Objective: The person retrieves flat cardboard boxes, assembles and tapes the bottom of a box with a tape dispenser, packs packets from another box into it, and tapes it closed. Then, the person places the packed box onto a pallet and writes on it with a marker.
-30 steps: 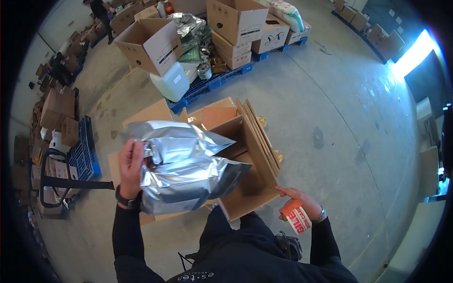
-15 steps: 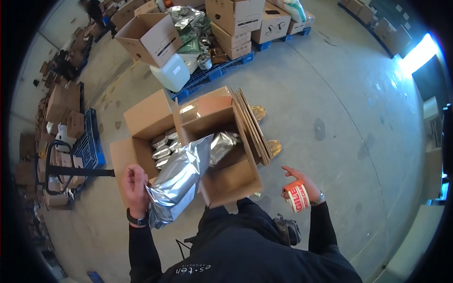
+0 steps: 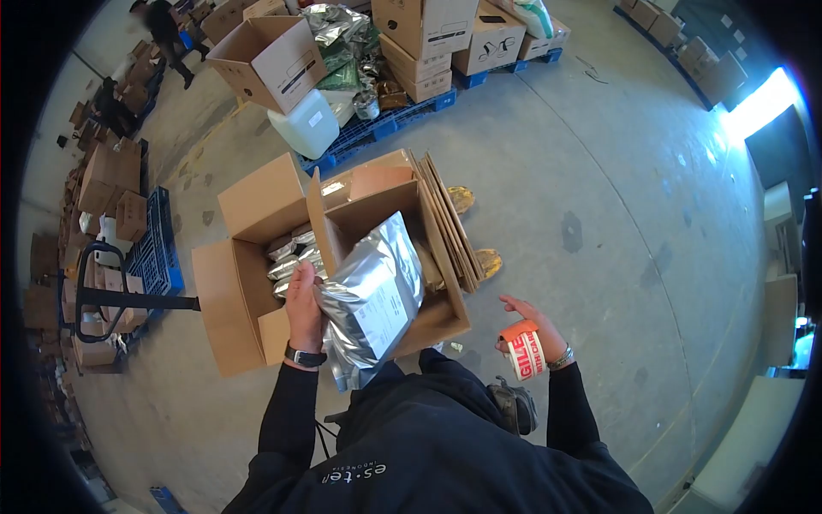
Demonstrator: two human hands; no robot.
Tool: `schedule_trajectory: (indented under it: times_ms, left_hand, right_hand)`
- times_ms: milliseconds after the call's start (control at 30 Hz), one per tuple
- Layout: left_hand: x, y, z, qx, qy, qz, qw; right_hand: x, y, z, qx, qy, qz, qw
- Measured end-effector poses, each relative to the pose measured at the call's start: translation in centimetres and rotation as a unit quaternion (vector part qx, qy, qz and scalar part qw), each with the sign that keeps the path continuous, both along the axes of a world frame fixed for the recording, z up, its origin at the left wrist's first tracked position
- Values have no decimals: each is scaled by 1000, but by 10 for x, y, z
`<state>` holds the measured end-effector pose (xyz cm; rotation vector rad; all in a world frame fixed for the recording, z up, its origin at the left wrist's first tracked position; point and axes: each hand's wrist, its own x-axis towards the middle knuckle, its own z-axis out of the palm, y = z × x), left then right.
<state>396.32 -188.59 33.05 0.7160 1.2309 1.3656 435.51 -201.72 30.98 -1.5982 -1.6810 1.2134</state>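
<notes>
My left hand (image 3: 304,313) grips the left edge of a large silver foil pouch (image 3: 370,301) with a white label. The pouch is tilted over the near part of an open cardboard box (image 3: 445,313), and it hides much of the inside. To the left, another open box (image 3: 250,265) contains several smaller-looking silver packs (image 3: 294,257). Off to the right, my right hand (image 3: 541,330) has a roll of white and red "FRAGILE" tape (image 3: 524,355) hooked on it, some fingers stretched out.
Folded cardboard sheets (image 3: 447,223) lean against the box's right side. Beyond stands a blue pallet (image 3: 385,128) with boxes, foil bags and a white jerrycan (image 3: 306,126). A pallet-jack handle (image 3: 141,301) is at left. Two people (image 3: 167,34) are in the far left background.
My left hand has moved right with the foil pouch, bringing it over the near box. My right hand has shifted slightly left with the tape. A background person has moved further into view.
</notes>
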Motion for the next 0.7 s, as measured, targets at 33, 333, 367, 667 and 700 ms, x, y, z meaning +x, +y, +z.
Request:
schedule_trajectory:
  times_ms: [33,333,367,667,700]
  left_hand:
    - [8,-1,2,-41,-23,5,999]
    - [3,28,-85,130,546,-269,783]
    - [7,30,-95,99,561,-372,733]
    - [50,111,-219,-132,640,-475,590]
    - [52,115,-251,-141,631,-478,595]
  right_hand:
    - [3,-3,3,-3,-5,-9,1000]
    - [-7,-18,-47,-147,109,11,983]
    - [-17,-24,-63,-151,110,10,982]
    - [-76,-27,-54,-146,-88,51,984]
    - [-80,-27,-51,-147,-91,53,984]
